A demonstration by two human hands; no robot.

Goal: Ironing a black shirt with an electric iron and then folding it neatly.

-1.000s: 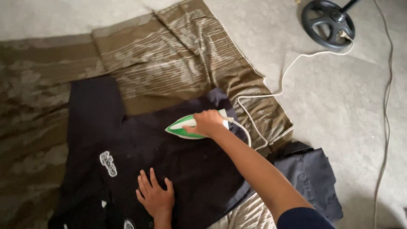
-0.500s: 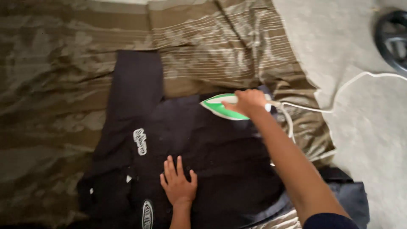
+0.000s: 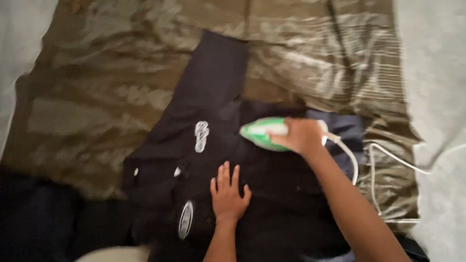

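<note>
From the head camera, the right hand (image 3: 302,137) is closed around the handle of a green and white iron (image 3: 266,133), which sits on a dark shirt (image 3: 272,194). The nose of the iron points away from this hand, to the left, so its long axis runs left to right across the garment. The left hand (image 3: 227,196) lies flat on the shirt with fingers spread, holding nothing, just below the iron and a little to its left; the two hands are apart, the right one being the one on the iron. The shirt is black with small white printed marks left of the left hand, and one sleeve reaches up and away from both hands. It is spread on an olive striped cloth (image 3: 107,92) over the floor (image 3: 437,73). A white cord (image 3: 388,157) leaves the iron behind the right hand and curves to the right.
</note>
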